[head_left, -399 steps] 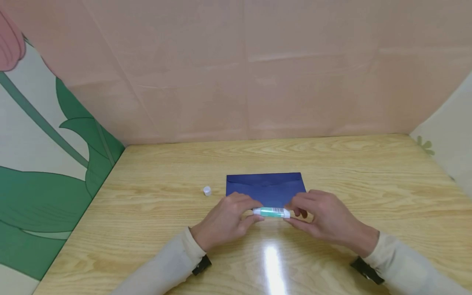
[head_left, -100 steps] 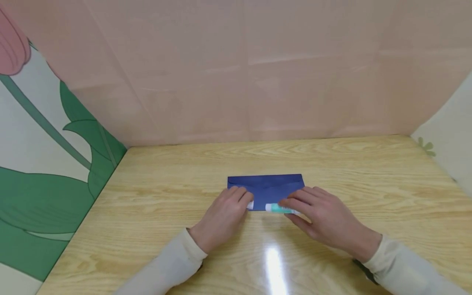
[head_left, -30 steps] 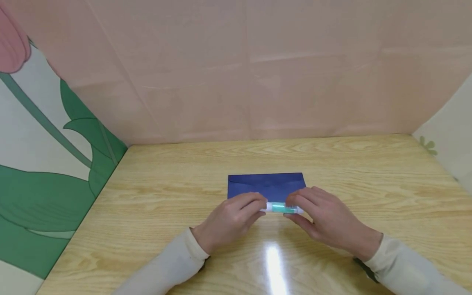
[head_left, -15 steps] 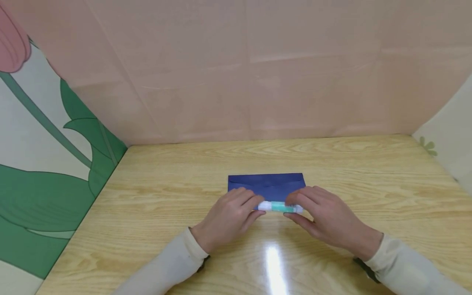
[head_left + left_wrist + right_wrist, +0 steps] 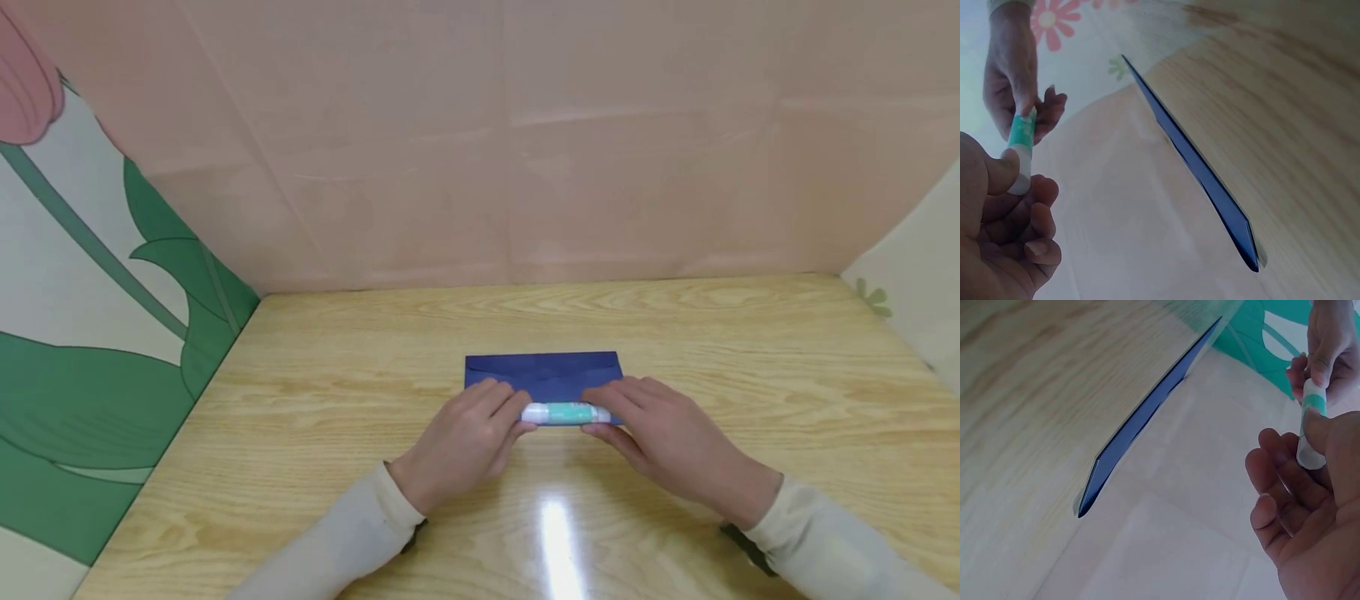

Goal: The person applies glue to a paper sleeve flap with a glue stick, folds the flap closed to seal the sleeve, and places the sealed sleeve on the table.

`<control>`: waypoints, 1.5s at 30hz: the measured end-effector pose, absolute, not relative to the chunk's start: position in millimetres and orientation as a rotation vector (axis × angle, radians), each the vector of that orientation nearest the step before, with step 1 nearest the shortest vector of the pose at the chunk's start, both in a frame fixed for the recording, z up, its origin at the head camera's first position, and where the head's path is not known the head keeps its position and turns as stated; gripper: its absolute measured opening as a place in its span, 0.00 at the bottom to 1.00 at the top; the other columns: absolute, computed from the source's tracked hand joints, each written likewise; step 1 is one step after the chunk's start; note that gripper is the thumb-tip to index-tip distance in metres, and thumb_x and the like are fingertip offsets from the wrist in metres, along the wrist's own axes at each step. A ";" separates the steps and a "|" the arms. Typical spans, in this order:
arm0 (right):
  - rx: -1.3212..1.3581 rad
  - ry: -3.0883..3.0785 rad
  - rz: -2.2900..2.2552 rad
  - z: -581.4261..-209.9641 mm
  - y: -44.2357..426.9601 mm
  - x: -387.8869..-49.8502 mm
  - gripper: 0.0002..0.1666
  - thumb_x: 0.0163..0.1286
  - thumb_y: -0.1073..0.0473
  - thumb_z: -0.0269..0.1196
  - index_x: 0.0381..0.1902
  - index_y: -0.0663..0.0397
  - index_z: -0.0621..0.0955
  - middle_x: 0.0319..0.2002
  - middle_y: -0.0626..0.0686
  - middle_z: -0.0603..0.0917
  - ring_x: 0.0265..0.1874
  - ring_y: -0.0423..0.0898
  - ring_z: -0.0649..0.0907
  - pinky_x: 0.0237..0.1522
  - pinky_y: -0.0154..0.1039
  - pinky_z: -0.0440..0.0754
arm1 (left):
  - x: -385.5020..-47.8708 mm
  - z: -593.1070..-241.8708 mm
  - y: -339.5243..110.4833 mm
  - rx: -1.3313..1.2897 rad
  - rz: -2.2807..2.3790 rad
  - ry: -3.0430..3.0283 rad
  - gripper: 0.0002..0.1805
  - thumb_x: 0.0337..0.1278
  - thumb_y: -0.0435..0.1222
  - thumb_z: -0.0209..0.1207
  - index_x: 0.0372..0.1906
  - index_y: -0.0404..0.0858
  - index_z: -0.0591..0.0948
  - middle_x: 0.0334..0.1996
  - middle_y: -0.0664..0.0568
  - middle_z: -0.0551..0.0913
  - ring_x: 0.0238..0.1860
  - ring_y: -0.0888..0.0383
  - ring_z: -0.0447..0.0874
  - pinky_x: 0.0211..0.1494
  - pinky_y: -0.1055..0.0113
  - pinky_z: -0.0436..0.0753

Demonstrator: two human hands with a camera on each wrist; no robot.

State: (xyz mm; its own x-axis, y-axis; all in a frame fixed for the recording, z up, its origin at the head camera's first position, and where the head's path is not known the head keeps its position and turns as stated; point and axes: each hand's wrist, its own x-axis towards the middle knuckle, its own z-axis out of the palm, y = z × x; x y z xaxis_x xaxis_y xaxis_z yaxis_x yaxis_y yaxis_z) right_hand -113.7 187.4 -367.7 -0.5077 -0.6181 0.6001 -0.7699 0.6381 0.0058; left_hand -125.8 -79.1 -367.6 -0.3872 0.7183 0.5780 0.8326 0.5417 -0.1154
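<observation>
Both hands hold a glue stick (image 5: 568, 413) with a white cap end and a green label, level above the near edge of a blue envelope (image 5: 547, 375). My left hand (image 5: 468, 437) pinches its white cap end between thumb and fingers, as the left wrist view of the glue stick (image 5: 1021, 147) also shows. The other end is pinched by my right hand (image 5: 663, 437), with the thumb over the glue stick (image 5: 1312, 440) in the right wrist view. The envelope lies flat on the table, flap side up; the hands hide its near corners.
The wood-grain table (image 5: 337, 350) ends at a pink backdrop (image 5: 495, 167). A panel with green leaves (image 5: 67, 400) stands at the left, and a pale panel (image 5: 915, 275) at the right. A bright reflection shows near the front of the table.
The loose white cap, on the table at first and later in my left hand, now sits on the glue stick. Over the last second the stick has shifted slightly away from me.
</observation>
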 end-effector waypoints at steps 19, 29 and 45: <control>1.090 -2.232 0.328 -367.2 182.1 -108.9 0.31 0.82 0.43 0.41 0.45 0.62 0.82 0.33 0.49 0.86 0.31 0.43 0.83 0.34 0.40 0.80 | -121.2 -366.5 -76.5 -1.250 -0.220 -2.199 0.12 0.71 0.40 0.56 0.46 0.34 0.81 0.34 0.53 0.81 0.33 0.62 0.75 0.38 0.75 0.79; 1.068 -2.287 0.328 -366.9 183.0 -110.4 0.32 0.81 0.39 0.40 0.45 0.59 0.80 0.29 0.45 0.83 0.27 0.37 0.79 0.33 0.38 0.78 | -123.6 -368.8 -77.1 -1.222 -0.133 -2.335 0.15 0.75 0.45 0.51 0.49 0.37 0.76 0.36 0.55 0.77 0.33 0.62 0.73 0.36 0.74 0.76; 1.080 -2.381 0.340 -371.0 186.5 -111.5 0.23 0.79 0.41 0.44 0.44 0.53 0.74 0.28 0.40 0.76 0.25 0.33 0.71 0.29 0.33 0.73 | -124.5 -368.5 -77.7 -1.270 -0.102 -2.345 0.15 0.77 0.43 0.47 0.52 0.36 0.73 0.36 0.54 0.74 0.32 0.63 0.68 0.34 0.75 0.73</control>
State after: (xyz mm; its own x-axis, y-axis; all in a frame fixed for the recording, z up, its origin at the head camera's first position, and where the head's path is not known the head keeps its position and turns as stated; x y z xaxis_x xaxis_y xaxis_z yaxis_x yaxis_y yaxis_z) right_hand -111.5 186.5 -371.0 -0.5602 -0.6313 0.5363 -0.7561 0.6541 -0.0199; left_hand -124.5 -77.7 -368.5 -0.4622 0.7731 0.4343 0.8079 0.5691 -0.1534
